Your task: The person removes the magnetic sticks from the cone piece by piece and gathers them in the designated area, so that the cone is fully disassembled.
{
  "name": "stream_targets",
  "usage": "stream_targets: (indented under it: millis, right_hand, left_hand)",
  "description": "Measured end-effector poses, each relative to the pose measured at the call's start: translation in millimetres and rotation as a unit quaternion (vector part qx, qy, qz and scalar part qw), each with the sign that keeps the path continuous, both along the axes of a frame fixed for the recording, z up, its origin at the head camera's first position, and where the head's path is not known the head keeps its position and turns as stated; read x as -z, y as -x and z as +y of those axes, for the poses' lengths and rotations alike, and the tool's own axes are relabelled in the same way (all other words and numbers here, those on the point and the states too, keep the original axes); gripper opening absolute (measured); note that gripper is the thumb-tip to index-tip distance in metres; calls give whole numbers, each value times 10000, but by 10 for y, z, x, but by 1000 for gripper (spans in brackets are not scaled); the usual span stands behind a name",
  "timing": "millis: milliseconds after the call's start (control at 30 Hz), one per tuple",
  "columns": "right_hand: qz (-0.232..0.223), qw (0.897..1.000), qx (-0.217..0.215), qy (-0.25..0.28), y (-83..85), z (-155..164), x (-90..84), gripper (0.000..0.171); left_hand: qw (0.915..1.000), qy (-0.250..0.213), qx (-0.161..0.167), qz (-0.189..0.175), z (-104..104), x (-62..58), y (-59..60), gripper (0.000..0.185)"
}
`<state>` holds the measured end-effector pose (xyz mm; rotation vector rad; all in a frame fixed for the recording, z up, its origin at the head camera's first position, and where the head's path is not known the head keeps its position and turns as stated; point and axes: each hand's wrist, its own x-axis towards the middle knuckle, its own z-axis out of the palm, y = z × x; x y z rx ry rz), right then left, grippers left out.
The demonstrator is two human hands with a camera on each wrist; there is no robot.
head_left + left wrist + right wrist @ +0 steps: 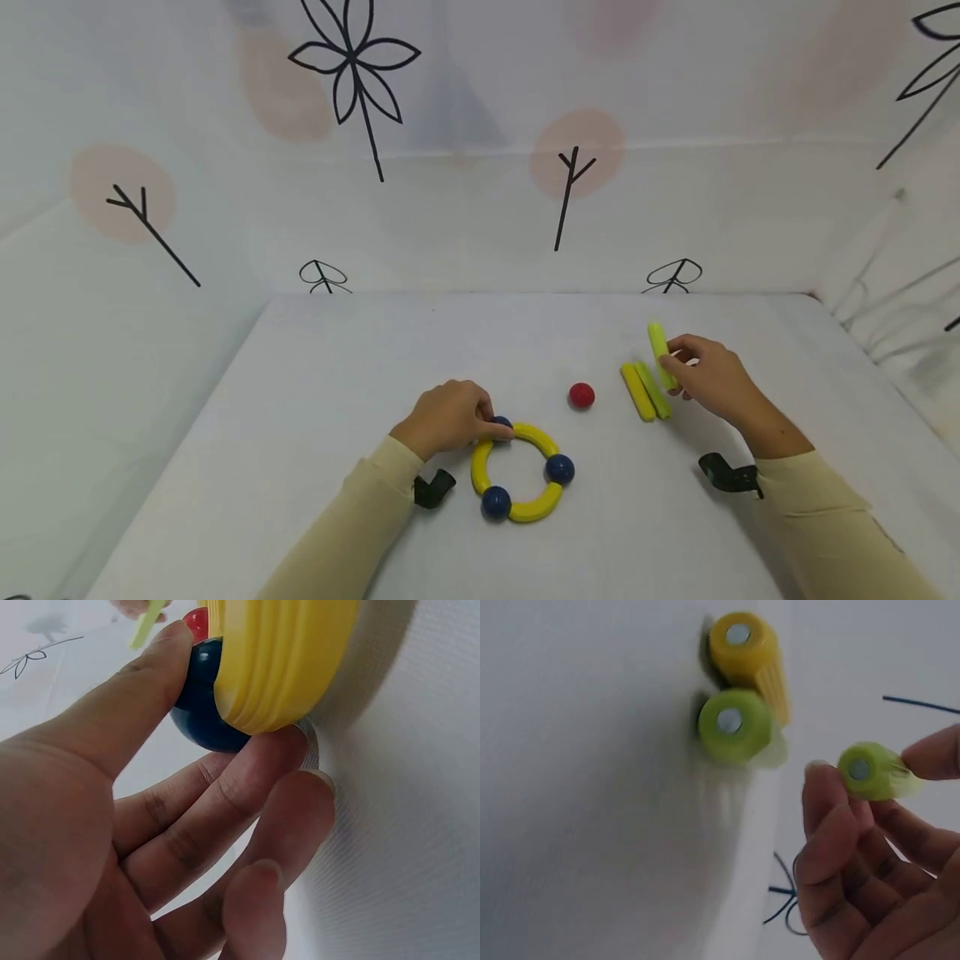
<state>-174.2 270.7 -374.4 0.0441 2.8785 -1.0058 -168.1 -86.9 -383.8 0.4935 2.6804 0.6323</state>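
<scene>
A ring of curved yellow rods (534,509) and three blue balls lies on the table. At its far side my left hand (448,417) pinches a blue ball (199,697) between thumb and fingers, fingertips also against the ridged yellow rod (289,660). To the right, my right hand (712,379) pinches a light green magnetic rod (657,343) by its near part, tilted and raised. Its round grey end (859,769) shows in the right wrist view. Just left of it, a yellow rod (637,392) and another light green rod (652,390) lie side by side.
A red ball (581,396) sits between the ring and the straight rods. The white table (360,350) ends at the back against a pale cloth (465,217) printed with black plants. Dark wrist-worn pieces (729,475) hang by both sleeves.
</scene>
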Motion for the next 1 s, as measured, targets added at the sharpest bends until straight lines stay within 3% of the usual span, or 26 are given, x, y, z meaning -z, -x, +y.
stream_targets:
  millis: [433,1000]
  right_hand:
    - [-857,9953,-245,-388,60,207,158,49]
    - [-950,9935,-417,-466,63,231,223,43]
  left_hand:
    - [10000,-7,-33,-21,-12,1,0,36]
    - [10000,-46,-54,-15,-4,14,3,36]
